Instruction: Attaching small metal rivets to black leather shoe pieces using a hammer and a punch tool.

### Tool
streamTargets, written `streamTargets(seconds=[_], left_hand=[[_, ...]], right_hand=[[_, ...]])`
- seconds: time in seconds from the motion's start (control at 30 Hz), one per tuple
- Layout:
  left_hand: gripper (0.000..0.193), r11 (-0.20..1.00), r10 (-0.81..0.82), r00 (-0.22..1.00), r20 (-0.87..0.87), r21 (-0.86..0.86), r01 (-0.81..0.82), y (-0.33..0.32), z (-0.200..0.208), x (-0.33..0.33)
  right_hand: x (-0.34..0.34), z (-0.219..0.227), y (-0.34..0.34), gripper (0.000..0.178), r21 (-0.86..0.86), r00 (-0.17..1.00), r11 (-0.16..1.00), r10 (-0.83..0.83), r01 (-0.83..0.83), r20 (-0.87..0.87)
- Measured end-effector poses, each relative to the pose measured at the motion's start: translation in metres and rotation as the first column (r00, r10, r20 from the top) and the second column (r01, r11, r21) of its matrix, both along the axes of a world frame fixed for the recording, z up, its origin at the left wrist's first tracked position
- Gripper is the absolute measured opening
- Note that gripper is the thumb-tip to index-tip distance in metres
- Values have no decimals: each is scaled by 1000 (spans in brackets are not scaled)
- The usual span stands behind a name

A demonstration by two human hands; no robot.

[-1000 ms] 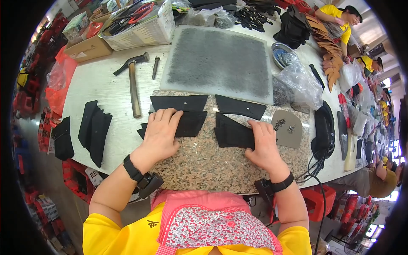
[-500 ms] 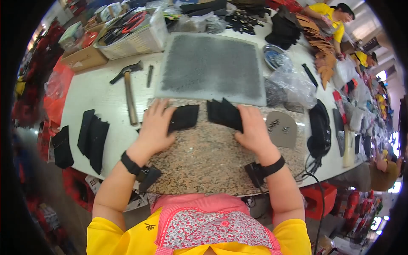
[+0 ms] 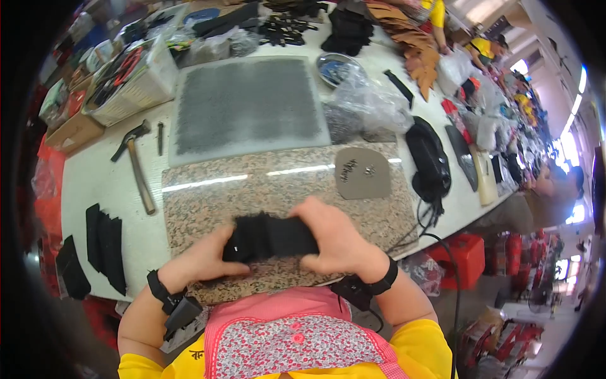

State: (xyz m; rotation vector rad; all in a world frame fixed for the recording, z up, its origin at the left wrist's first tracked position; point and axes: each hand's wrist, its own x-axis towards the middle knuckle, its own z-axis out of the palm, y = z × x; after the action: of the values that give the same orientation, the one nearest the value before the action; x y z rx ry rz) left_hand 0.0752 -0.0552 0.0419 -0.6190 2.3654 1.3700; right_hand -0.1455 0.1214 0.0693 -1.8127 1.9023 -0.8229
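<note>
A gathered stack of black cut pieces (image 3: 270, 237) is held between both hands just above the near edge of a speckled granite slab (image 3: 252, 189). My left hand (image 3: 208, 258) grips the stack's left end, thumb under it. On the right end my right hand (image 3: 334, 239) is wrapped over the top. Each wrist wears a black band with a small device.
A grey foam pad (image 3: 246, 107) lies behind the slab. A hammer (image 3: 136, 161) and a punch (image 3: 160, 138) rest to the left, more black pieces (image 3: 104, 243) at the near left. A grey shaped template (image 3: 362, 174) sits on the slab's right. Clear bags (image 3: 372, 104), a white tool basket (image 3: 129, 82) and other people are farther off.
The black pieces that lay spread on the slab have been swept together and drawn toward me; both hands now hold them as one stack near the slab's front edge.
</note>
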Motion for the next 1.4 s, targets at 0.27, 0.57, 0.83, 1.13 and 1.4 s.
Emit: streamTargets(seconds=[0.27,0.57,0.83,1.13,1.4], left_hand=[[45,388,216,857,469,764,-516,19,-37,15],[72,482,305,911,278,780,-400,29,1,15],[61,467,375,901,218,795,-387,18,-13,6],[92,931,-157,858,-489,-363,-36,41,-26,-10],[67,957,56,795,-604,-195,-216,42,-55,-8]], right_hand=[[50,-17,-1,57,-5,919,922,387,-388,73],[51,-9,10,63,-196,973,954,230,-229,-18],[35,-16,18,44,-226,926,947,138,-228,-352],[15,-58,4,46,34,949,998,66,-59,-308],[-21,-66,46,67,-181,965,949,-264,259,-1]])
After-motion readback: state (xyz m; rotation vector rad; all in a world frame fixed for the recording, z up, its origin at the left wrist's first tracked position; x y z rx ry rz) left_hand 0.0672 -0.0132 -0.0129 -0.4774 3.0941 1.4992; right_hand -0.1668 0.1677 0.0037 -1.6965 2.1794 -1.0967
